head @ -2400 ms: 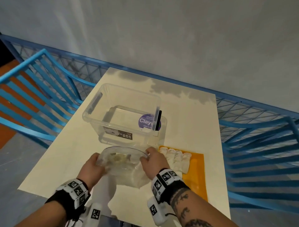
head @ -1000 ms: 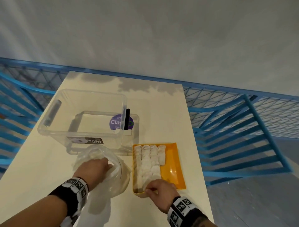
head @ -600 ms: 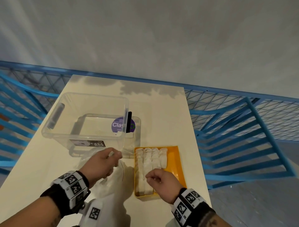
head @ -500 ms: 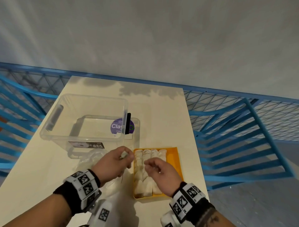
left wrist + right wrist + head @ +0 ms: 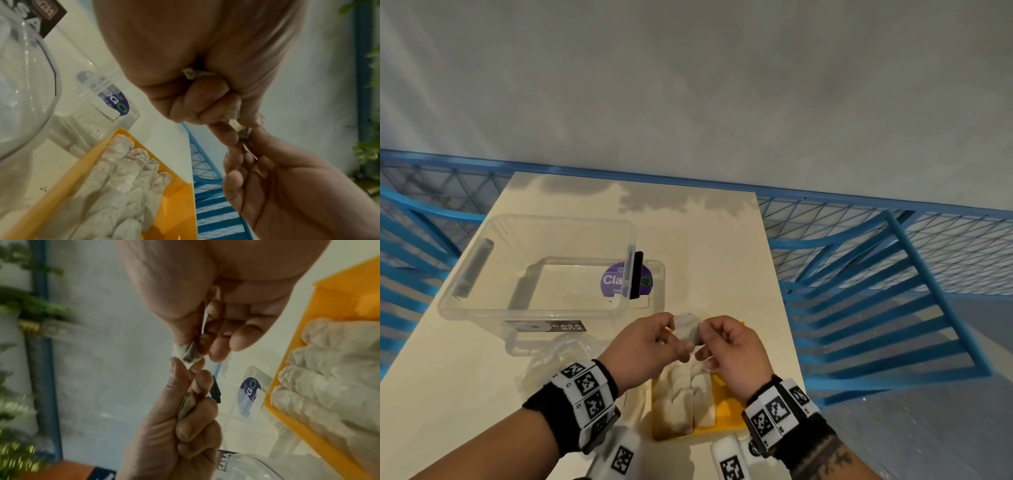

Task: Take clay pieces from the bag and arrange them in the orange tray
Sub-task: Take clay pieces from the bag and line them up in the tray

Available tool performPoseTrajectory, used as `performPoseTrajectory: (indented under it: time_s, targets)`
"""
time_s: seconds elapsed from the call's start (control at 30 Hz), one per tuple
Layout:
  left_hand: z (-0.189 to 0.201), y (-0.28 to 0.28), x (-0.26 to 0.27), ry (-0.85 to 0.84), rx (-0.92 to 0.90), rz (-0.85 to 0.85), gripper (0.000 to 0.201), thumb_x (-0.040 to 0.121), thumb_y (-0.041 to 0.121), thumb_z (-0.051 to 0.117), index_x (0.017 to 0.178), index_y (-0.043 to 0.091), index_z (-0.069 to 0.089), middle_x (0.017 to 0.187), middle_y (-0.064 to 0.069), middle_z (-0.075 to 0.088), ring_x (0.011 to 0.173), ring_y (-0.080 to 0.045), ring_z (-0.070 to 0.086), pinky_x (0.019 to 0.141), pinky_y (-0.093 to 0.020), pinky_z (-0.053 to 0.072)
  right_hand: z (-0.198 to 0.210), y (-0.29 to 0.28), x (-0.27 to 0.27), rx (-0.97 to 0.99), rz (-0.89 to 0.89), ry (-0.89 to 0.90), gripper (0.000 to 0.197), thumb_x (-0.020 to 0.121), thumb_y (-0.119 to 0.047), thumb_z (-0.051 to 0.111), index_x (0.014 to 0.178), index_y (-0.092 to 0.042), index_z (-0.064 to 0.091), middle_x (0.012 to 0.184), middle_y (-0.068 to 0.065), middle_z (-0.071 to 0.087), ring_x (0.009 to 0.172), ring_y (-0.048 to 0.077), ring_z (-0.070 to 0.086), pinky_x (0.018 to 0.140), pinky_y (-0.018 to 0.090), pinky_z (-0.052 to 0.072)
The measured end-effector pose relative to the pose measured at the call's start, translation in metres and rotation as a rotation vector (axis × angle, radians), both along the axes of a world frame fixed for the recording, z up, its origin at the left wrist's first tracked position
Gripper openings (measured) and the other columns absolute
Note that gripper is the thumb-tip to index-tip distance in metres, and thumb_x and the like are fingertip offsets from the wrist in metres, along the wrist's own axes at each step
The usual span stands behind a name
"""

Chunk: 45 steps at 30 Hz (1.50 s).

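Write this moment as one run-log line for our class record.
left hand: pinches clay piece | right hand: pinches same piece | piece: held above orange tray | tray: rows of clay | bag: on table

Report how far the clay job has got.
Done: rows of white clay pieces fill the left part of the orange tray. In hand: both hands, left hand and right hand, pinch one clay piece above the tray. Left: the tray's right strip is bare; the bag's contents can't be judged.

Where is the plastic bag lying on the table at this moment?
In the head view the plastic bag lies crumpled on the table, left of the orange tray and just in front of the clear storage box.
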<state>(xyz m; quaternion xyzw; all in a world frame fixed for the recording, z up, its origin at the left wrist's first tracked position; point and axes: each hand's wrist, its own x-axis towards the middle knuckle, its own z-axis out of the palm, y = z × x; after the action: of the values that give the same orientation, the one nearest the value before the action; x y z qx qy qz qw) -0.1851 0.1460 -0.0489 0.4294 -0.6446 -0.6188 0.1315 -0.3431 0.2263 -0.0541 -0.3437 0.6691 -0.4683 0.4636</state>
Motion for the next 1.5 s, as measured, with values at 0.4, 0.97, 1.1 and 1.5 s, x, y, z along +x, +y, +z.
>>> performPoseTrajectory:
  time_s: [0.4, 0.97, 1.1, 1.5]
  targets:
    - [-0.012, -0.006, -0.012, -0.052, -0.168, -0.044, 0.016, 0.093, 0.027, 0.066, 0.080, 0.020, 0.072, 0.074, 0.003, 0.073, 0.055, -0.005, 0.053, 0.053, -0.021, 0.046, -0.017, 0.007, -0.021, 0.006, -0.001, -0.058, 0.027, 0.084, -0.029, 0.071, 0.109, -0.023, 0.067, 0.096, -0.002, 0.072, 0.089, 0.011, 0.066, 0.074, 0.026, 0.052]
    - [-0.077, -0.016, 0.005, -0.572, -0.233, 0.045, 0.043, 0.088, 0.049, 0.062, 0.123, 0.027, 0.049, 0.080, 0.006, 0.063, 0.070, -0.008, 0.059, 0.055, -0.020, 0.040, -0.049, 0.003, -0.068, 0.519, 0.537, 0.712, 0.005, 0.088, -0.025, 0.057, 0.086, -0.030, 0.057, 0.089, -0.005, 0.066, 0.080, 0.017, 0.065, 0.072, 0.031, 0.057]
    - [-0.082, -0.015, 0.003, -0.591, -0.218, 0.036, 0.045, 0.086, 0.038, 0.064, 0.125, 0.027, 0.042, 0.087, 0.002, 0.065, 0.077, -0.015, 0.064, 0.065, -0.028, 0.053, -0.059, -0.007, -0.055, 0.679, 0.688, 0.773, 0.010, 0.086, -0.017, 0.057, 0.088, -0.027, 0.057, 0.100, -0.001, 0.063, 0.090, 0.021, 0.063, 0.077, 0.030, 0.055]
    - [-0.078, -0.015, 0.007, -0.587, -0.240, -0.001, 0.040, 0.088, 0.034, 0.062, 0.121, 0.029, 0.041, 0.087, 0.002, 0.063, 0.079, -0.016, 0.064, 0.073, -0.033, 0.055, -0.076, -0.039, -0.048, 0.760, 0.531, 0.845, 0.017, 0.090, -0.013, 0.055, 0.105, -0.014, 0.064, 0.120, 0.007, 0.065, 0.110, 0.023, 0.062, 0.087, 0.027, 0.049]
